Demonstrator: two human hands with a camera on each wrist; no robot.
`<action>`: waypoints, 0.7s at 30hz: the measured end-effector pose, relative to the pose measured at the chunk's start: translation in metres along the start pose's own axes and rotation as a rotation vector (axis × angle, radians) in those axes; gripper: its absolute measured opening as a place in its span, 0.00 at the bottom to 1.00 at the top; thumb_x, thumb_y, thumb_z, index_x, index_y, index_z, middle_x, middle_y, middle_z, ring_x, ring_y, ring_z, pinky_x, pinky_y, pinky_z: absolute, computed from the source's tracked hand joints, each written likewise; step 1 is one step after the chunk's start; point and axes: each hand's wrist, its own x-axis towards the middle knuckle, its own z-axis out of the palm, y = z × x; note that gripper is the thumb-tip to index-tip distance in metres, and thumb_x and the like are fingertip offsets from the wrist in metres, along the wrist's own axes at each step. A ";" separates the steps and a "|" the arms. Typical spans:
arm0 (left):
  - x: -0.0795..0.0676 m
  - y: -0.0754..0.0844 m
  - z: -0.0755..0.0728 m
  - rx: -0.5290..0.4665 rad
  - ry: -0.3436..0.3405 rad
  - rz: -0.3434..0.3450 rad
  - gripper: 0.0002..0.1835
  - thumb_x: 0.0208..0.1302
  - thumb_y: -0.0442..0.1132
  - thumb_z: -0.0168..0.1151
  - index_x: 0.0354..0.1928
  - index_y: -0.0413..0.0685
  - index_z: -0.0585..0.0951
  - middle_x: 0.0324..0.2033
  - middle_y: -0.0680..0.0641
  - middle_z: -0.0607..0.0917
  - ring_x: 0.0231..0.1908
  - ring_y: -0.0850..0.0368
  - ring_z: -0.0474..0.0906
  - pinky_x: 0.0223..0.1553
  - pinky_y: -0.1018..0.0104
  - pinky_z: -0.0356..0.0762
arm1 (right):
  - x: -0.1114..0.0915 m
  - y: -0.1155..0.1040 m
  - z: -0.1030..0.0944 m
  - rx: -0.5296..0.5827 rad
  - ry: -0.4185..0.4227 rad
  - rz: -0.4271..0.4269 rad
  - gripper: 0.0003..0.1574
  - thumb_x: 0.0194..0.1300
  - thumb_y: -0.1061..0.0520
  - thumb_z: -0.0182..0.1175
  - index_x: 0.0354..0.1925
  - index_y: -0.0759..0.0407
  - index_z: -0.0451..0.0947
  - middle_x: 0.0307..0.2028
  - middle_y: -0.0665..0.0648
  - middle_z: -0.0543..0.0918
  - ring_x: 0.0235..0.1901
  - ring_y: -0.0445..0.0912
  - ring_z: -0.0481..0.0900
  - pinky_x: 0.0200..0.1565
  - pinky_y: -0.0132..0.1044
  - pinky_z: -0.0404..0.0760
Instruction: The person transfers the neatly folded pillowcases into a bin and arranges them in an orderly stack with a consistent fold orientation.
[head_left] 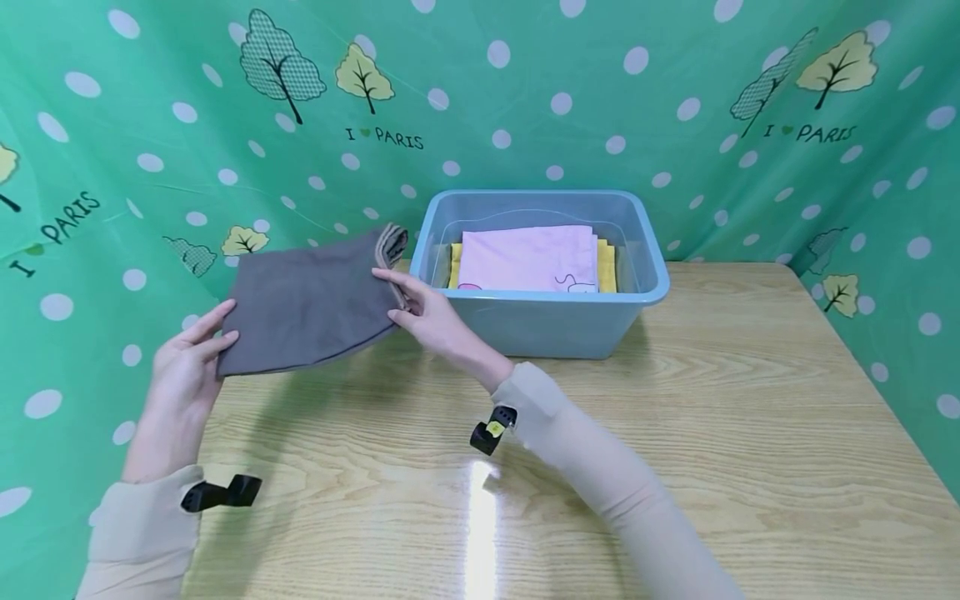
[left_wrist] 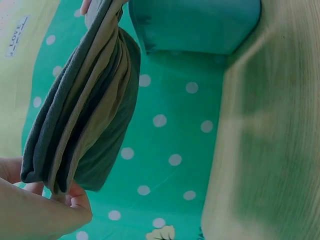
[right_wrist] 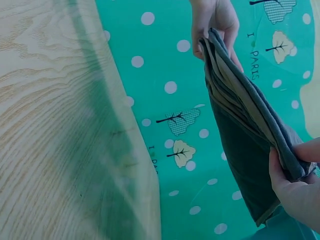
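Note:
A folded dark grey cloth [head_left: 307, 304] hangs in the air above the left part of the table, stretched between both hands. My left hand [head_left: 187, 362] pinches its left edge between thumb and fingers. At the opposite end, my right hand [head_left: 431, 321] grips the right edge, where rolled or stacked layers show. Both wrist views look along the cloth's edge; several folded layers [left_wrist: 82, 115] with a brownish inner side run from one hand to the other. To the right of the cloth stands a blue plastic bin [head_left: 540, 325].
Inside the bin lies a folded pink cloth [head_left: 525, 254] with a printed figure, on top of a yellow cloth [head_left: 607, 267]. The bin stands at the back of the wooden table [head_left: 735, 417]. A green dotted curtain [head_left: 525, 108] hangs behind and along the sides.

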 end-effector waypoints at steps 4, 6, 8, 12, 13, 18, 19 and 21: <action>-0.001 0.002 0.004 0.005 -0.014 0.011 0.26 0.56 0.25 0.55 0.58 0.50 0.69 0.67 0.58 0.46 0.43 0.64 0.76 0.44 0.73 0.73 | -0.001 -0.004 -0.004 -0.007 -0.003 -0.021 0.32 0.63 0.70 0.46 0.63 0.51 0.60 0.64 0.49 0.57 0.47 0.42 0.68 0.31 0.30 0.66; -0.001 0.002 0.007 0.005 -0.020 0.023 0.27 0.56 0.25 0.55 0.58 0.49 0.69 0.66 0.56 0.47 0.43 0.64 0.76 0.43 0.73 0.73 | -0.001 -0.006 -0.006 -0.005 -0.001 -0.032 0.32 0.63 0.70 0.46 0.63 0.52 0.60 0.64 0.49 0.57 0.48 0.42 0.68 0.31 0.30 0.66; 0.000 0.003 0.010 -0.001 -0.029 0.034 0.27 0.56 0.25 0.54 0.59 0.49 0.69 0.66 0.55 0.48 0.44 0.63 0.75 0.44 0.73 0.73 | -0.001 -0.007 -0.009 0.002 0.004 -0.042 0.31 0.63 0.70 0.46 0.63 0.53 0.60 0.64 0.49 0.57 0.51 0.41 0.67 0.34 0.30 0.67; 0.002 0.003 0.015 -0.007 -0.054 0.052 0.27 0.57 0.24 0.53 0.59 0.48 0.68 0.66 0.53 0.49 0.46 0.63 0.74 0.44 0.73 0.73 | -0.003 -0.015 -0.014 0.042 0.010 -0.056 0.31 0.62 0.72 0.46 0.63 0.57 0.60 0.64 0.51 0.57 0.57 0.43 0.65 0.41 0.29 0.69; 0.002 0.003 0.017 -0.015 -0.059 0.055 0.26 0.57 0.23 0.53 0.59 0.47 0.69 0.66 0.53 0.49 0.47 0.63 0.74 0.45 0.73 0.72 | -0.005 -0.019 -0.015 0.056 0.009 -0.059 0.31 0.62 0.72 0.45 0.62 0.59 0.60 0.64 0.52 0.57 0.57 0.44 0.65 0.42 0.28 0.70; 0.004 0.003 0.025 -0.030 -0.081 0.075 0.26 0.56 0.22 0.52 0.58 0.45 0.69 0.66 0.51 0.50 0.51 0.62 0.71 0.46 0.73 0.71 | -0.013 -0.036 -0.021 0.086 0.016 -0.056 0.31 0.61 0.74 0.45 0.62 0.63 0.58 0.65 0.56 0.56 0.60 0.45 0.61 0.47 0.28 0.68; 0.004 0.003 0.027 -0.027 -0.083 0.081 0.26 0.56 0.22 0.53 0.59 0.45 0.69 0.66 0.51 0.50 0.53 0.62 0.70 0.47 0.73 0.71 | -0.013 -0.037 -0.022 0.085 0.020 -0.059 0.31 0.61 0.74 0.45 0.62 0.63 0.58 0.65 0.56 0.56 0.61 0.44 0.59 0.49 0.28 0.68; 0.005 0.003 0.031 -0.014 -0.088 0.096 0.27 0.56 0.22 0.52 0.59 0.44 0.68 0.66 0.50 0.50 0.55 0.62 0.67 0.47 0.73 0.71 | -0.013 -0.036 -0.025 0.080 0.032 -0.068 0.31 0.61 0.74 0.45 0.62 0.63 0.59 0.64 0.56 0.57 0.62 0.42 0.57 0.52 0.29 0.67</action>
